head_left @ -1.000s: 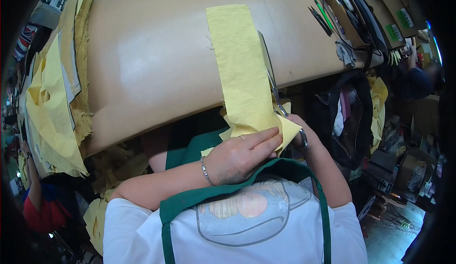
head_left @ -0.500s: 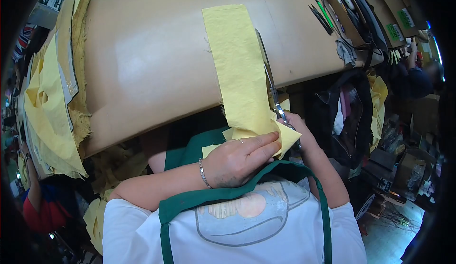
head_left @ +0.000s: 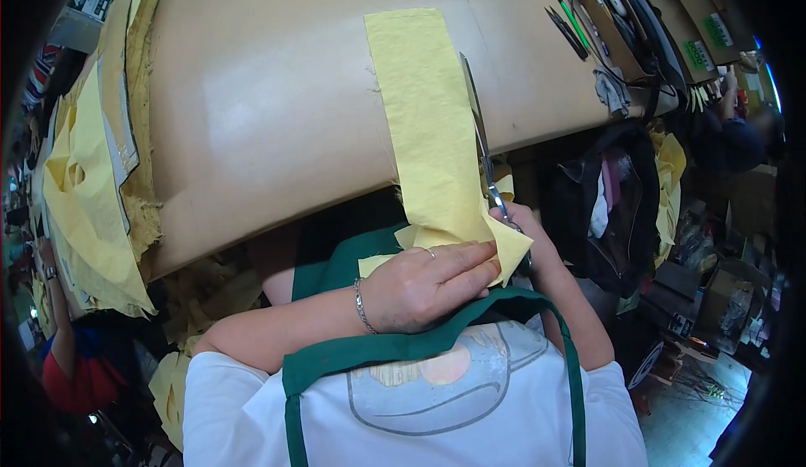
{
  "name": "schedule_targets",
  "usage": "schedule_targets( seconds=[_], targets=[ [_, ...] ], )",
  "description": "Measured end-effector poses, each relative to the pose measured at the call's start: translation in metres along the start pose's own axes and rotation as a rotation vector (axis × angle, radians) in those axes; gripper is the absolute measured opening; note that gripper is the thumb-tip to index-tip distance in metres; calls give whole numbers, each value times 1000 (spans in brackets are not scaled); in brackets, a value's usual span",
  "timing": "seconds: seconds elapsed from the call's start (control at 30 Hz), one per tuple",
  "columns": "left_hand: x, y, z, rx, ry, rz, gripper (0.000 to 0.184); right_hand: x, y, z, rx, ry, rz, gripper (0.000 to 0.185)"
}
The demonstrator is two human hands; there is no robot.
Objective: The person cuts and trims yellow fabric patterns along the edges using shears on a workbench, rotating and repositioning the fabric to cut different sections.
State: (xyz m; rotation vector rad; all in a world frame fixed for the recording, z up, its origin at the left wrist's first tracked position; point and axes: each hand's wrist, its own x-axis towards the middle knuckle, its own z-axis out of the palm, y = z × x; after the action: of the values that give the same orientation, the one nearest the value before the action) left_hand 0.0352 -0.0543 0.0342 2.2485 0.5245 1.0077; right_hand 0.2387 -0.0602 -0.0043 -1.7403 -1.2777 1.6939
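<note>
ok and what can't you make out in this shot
Head view: how the right hand grips the scissors, mostly behind the corner of the yellow fabric
Head view: the fabric under the left hand, covered by it
Head view: what lies deep inside the black bag, lost in shadow
Head view: print on the green labels, too small

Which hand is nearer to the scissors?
Right. The right hand is at the scissors' handle end; the left hand is farther left and nearer the body, holding the lower end of the yellow cloth.
</note>
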Motion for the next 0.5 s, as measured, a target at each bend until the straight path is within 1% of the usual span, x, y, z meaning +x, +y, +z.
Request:
schedule_targets(
  seconds=[0.1, 0.2, 0.37, 0.5],
  targets=[
    [-1, 0, 2, 12, 1, 8, 27, -3, -8, 0, -86, 31, -13, 55],
    [0, 0, 2, 17, -6, 18, 27, -3, -4, 2, -91, 49, -24, 55],
    [-2, 0, 4, 24, 13, 37, 26, 0, 13, 6, -10, 70, -37, 54],
    [-2, 1, 6, 32, 20, 48, 26, -1, 11, 8, 28, 86, -17, 54]
  ],
)
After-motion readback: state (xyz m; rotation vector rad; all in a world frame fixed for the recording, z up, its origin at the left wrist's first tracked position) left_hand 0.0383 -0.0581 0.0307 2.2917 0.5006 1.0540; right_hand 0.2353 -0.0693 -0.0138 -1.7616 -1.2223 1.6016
